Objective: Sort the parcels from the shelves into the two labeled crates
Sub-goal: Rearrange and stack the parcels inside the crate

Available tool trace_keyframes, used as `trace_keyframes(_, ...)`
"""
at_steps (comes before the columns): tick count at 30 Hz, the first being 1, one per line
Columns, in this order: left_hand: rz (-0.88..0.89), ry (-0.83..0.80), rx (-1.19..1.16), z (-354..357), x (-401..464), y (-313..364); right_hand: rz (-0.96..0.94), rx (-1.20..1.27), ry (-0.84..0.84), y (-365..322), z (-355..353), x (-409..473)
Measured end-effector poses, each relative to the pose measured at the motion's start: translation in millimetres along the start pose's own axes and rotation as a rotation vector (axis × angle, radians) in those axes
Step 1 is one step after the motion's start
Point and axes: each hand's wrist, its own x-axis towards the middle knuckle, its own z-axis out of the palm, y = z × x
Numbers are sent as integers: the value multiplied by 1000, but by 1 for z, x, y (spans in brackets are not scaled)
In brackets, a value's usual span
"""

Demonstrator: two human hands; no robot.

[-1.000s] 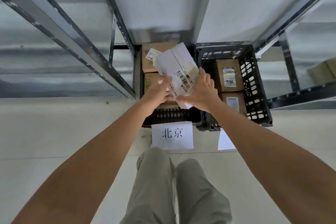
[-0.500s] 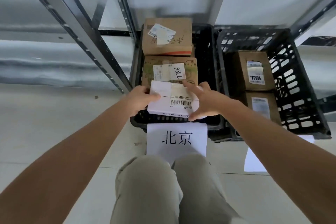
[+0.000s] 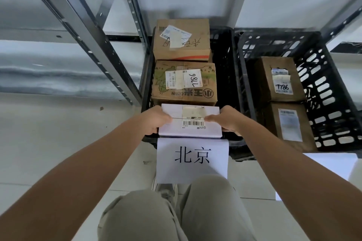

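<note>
A white parcel point(image 3: 191, 129) with a barcode label lies flat at the near end of the left black crate point(image 3: 225, 88). My left hand point(image 3: 154, 121) grips its left edge and my right hand point(image 3: 225, 120) grips its right edge, thumbs on top. Behind it in the same crate sit two brown cartons, one point(image 3: 184, 82) marked 7786 and one point(image 3: 182, 39) at the far end. A paper sign point(image 3: 193, 159) with two Chinese characters hangs from this crate's front. The right black crate point(image 3: 333, 92) holds two brown boxes point(image 3: 280, 78).
Grey metal shelf uprights point(image 3: 78, 31) slant down on the left of the crates, and a shelf board spans above them. A second white sign point(image 3: 317, 174) lies in front of the right crate. My knees point(image 3: 176, 211) are below, over a pale tiled floor.
The white parcel has come down from a tilted hold above the crates to lie flat at the left crate's near end. Both hands have shifted out to its side edges.
</note>
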Motion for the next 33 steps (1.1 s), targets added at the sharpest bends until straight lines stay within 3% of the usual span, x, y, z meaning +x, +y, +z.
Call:
trace_keyframes(5,-21,45,272,9,36,-13,88,-128,-9,-1,19,14)
trace_keyframes(13,-30,23,689,12,67,-16,155,-146,-125,-2,51,59)
trace_keyframes(22,-90,26,1002,27,97,-23,246,-86,-192,10,74,89)
trace_keyframes(27,27,144,1287,34,99,-24,226,-161,-218,8,79,95)
trace_keyframes(33,119,96,1384,29,102,-34,132,-388,-336,7,77,93)
